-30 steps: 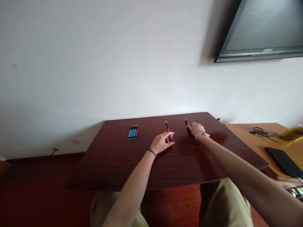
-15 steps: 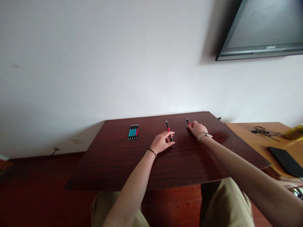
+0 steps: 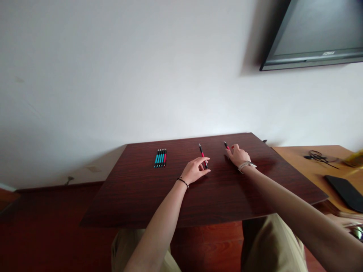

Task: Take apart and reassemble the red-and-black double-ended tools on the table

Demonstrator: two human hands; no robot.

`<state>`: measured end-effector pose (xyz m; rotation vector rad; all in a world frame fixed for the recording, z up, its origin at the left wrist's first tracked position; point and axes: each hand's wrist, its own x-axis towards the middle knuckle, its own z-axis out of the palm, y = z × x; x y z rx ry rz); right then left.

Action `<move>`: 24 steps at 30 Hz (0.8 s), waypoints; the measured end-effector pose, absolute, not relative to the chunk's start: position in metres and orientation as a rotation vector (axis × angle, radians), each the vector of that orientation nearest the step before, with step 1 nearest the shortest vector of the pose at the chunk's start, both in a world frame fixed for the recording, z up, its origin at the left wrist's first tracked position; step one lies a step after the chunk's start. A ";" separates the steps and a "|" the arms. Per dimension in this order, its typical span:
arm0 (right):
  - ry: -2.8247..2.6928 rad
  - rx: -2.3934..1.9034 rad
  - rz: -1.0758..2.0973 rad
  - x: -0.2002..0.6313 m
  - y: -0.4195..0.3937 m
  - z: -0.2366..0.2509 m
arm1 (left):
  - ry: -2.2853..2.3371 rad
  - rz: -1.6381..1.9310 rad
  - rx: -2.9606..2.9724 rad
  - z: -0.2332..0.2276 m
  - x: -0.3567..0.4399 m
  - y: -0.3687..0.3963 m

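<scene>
Left hand (image 3: 194, 172) pinching a slim red-and-black pen (image 3: 202, 154) in closed fingers; right hand (image 3: 239, 155), fingers loosely spread, touching another red-and-black pen (image 3: 226, 145) on the dark wooden table (image 3: 136, 196).

White wall (image 3: 113, 75); wall-mounted screen (image 3: 317, 34); dark wood table (image 3: 198, 196); reddish floor (image 3: 42, 234).

Board (image 3: 136, 196) front bare; pen row (image 3: 160, 158) far-left.

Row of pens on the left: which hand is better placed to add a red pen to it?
Left, probably. The left hand grips a red pen and is nearer the row of pens; the right hand is farther off.
</scene>
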<state>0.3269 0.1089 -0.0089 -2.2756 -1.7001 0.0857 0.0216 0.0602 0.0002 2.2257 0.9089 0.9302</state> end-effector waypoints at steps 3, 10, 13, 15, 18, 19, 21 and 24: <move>-1.637 -2.167 0.109 0.307 0.104 -0.008 | 0.918 0.904 2.231 0.000 0.022 0.061; -1.656 -1.518 0.400 0.240 0.090 -0.012 | 0.953 0.897 2.232 0.004 0.022 0.059; -1.592 -1.402 0.491 0.231 0.087 -0.017 | 0.923 0.886 2.233 0.006 0.022 0.060; -1.551 -1.360 0.558 0.234 0.087 -0.020 | 0.895 0.888 2.230 0.006 0.022 0.060; -1.463 -1.308 0.649 0.241 0.086 -0.022 | 0.884 0.898 2.246 0.005 0.023 0.061; -1.439 -1.292 0.669 0.243 0.086 -0.022 | 0.884 0.897 2.258 0.005 0.024 0.061; -1.421 -1.271 0.693 0.243 0.085 -0.020 | 0.887 0.887 2.285 0.005 0.024 0.061; -1.455 -1.259 0.703 0.240 0.082 -0.017 | 0.903 0.882 2.324 0.006 0.025 0.060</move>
